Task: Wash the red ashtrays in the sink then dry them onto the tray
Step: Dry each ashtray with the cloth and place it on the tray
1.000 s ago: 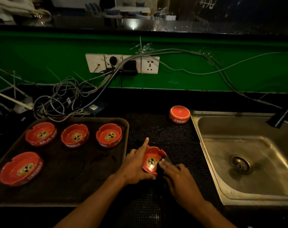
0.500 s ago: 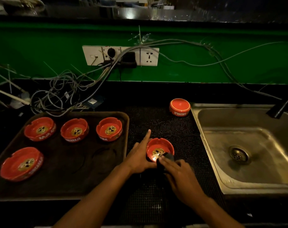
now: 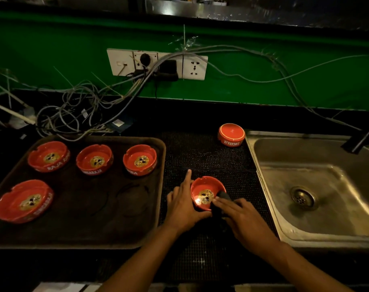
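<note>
A red ashtray (image 3: 204, 191) sits upright on the black mat between tray and sink. My left hand (image 3: 182, 204) grips its left side, index finger pointing away. My right hand (image 3: 240, 216) presses a dark cloth (image 3: 221, 197) against the ashtray's right inner rim. Several red ashtrays rest upright on the brown tray (image 3: 95, 224): three in the back row, such as one (image 3: 139, 159), and one at the front left (image 3: 24, 200). Another ashtray (image 3: 231, 134) lies upside down beside the sink's (image 3: 318, 218) back left corner.
A tangle of grey cables (image 3: 74, 110) lies behind the tray, running up to wall sockets (image 3: 158, 64) on the green wall. A dark tap (image 3: 360, 138) juts over the sink's right rear. The sink drain (image 3: 302, 197) is uncovered.
The ashtray has gone from tilted on its edge to flat and upright on the mat. My right hand with the cloth has moved up to its right inner rim.
</note>
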